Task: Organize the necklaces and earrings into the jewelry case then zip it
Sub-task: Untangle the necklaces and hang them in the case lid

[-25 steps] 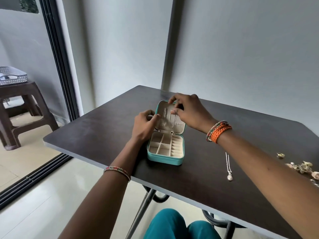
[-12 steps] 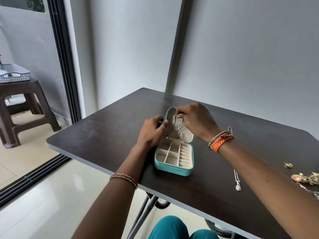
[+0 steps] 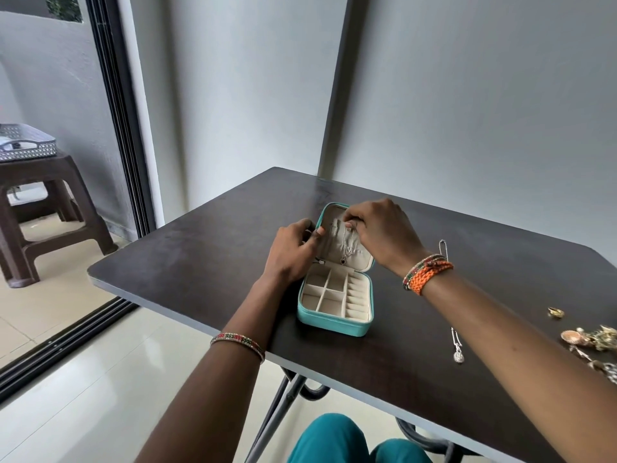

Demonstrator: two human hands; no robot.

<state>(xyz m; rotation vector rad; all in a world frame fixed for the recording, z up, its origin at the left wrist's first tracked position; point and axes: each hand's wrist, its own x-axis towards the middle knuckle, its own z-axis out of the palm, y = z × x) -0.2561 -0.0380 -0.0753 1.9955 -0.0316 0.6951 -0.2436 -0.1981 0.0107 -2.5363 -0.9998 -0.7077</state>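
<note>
At frame centre, your teal jewelry case (image 3: 335,320) lies open on the dark matte table (image 3: 187,262), its cream felt tray split into square cells and ring rolls. Your left hand (image 3: 289,251) curls round the lid's left edge. Your right hand (image 3: 380,228) pinches a thin silver necklace (image 3: 347,250) against the lid lining. Another pendant chain (image 3: 457,347) lies lower right; gold earrings (image 3: 591,339) cluster at the right edge. No writing is legible.

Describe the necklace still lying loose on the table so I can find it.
On the dark table, look right of the open teal jewelry case, just past the right forearm. The loose necklace lies there alone: a thin silver chain ending in a small oval pendant, unlike the gold earrings clustered at the right edge.
</note>
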